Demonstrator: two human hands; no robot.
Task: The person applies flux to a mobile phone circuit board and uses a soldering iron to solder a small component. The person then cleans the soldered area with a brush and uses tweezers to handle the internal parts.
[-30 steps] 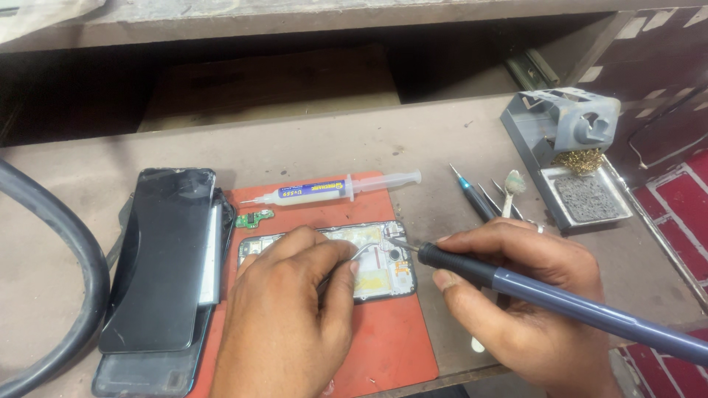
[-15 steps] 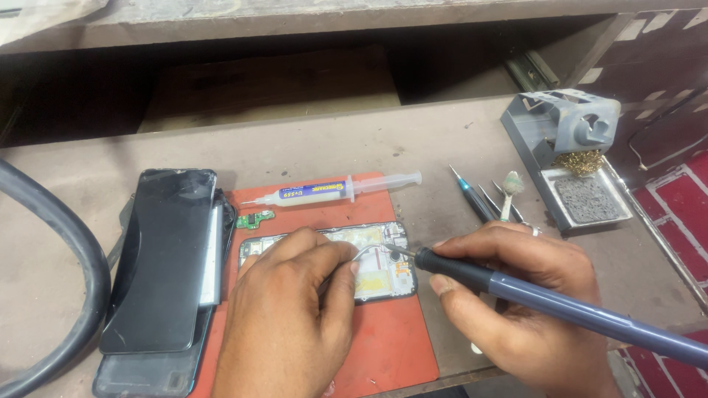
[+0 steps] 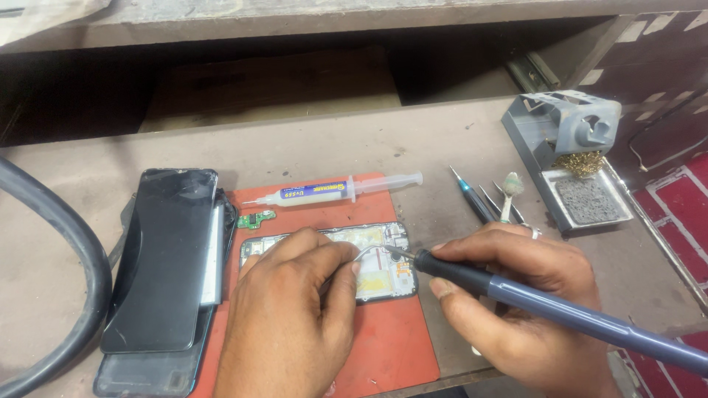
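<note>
Head view: soldering is in hand on an opened phone body (image 3: 376, 274) lying on a red mat (image 3: 387, 346) directly under both hands. Right hand (image 3: 520, 295) is closed around the grip of a blue-handled soldering iron (image 3: 560, 309), tip lowered to the exposed board between the two hands. Left hand (image 3: 291, 317) is curled, fingertips pinching a thin silvery wire (image 3: 369, 253), apparently solder, whose end meets the iron tip. Whether the tip actually touches the board cannot be told.

Beyond the left hand lie a flux syringe (image 3: 332, 193) and a small green circuit piece (image 3: 257, 218); to its outer side, a cracked dark screen panel (image 3: 166, 254) stacked on another phone part. Beyond the right hand are tweezers and a brush (image 3: 494, 199), then the grey iron stand with brass wool (image 3: 571, 158), all on the table (image 3: 317, 147).

Judgement: the joint is being fed; both hands need to be held steady, with only brief contact at the tip.
</note>
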